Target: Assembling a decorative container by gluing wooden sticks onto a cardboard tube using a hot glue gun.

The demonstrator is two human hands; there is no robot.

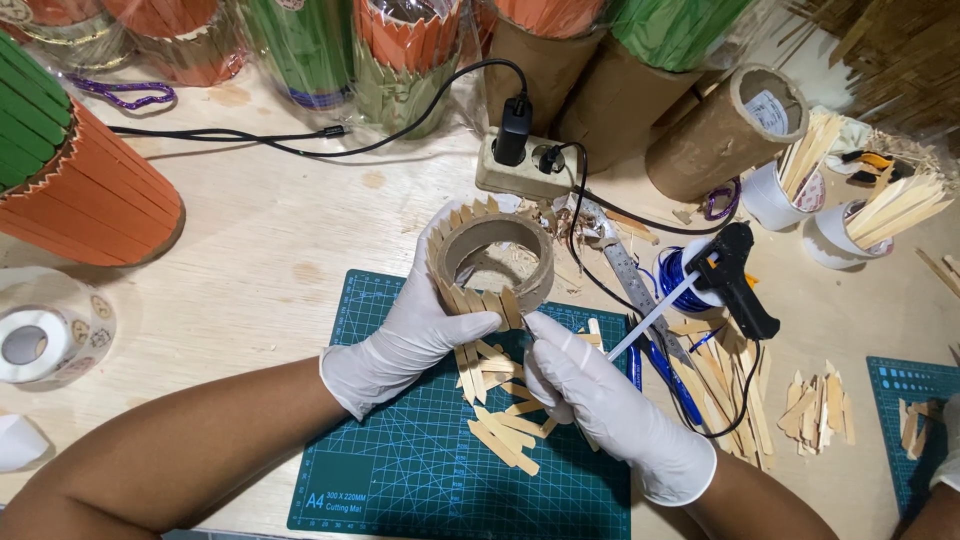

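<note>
My left hand (405,340), in a white glove, grips a short cardboard ring (492,262) whose outer wall is lined with pointed wooden sticks. It holds the ring over the top edge of a green cutting mat (400,470). My right hand (600,395), also gloved, pinches the lower end of one stick against the ring's near side. Several loose pointed sticks (500,410) lie on the mat under both hands.
A black glue gun (735,275) with a white glue stick lies right of the ring, beside a metal ruler (630,280) and a power strip (520,165). Cups of sticks (800,185) stand far right. Cardboard tubes, orange and green stick-covered cylinders and a tape roll (40,340) ring the table.
</note>
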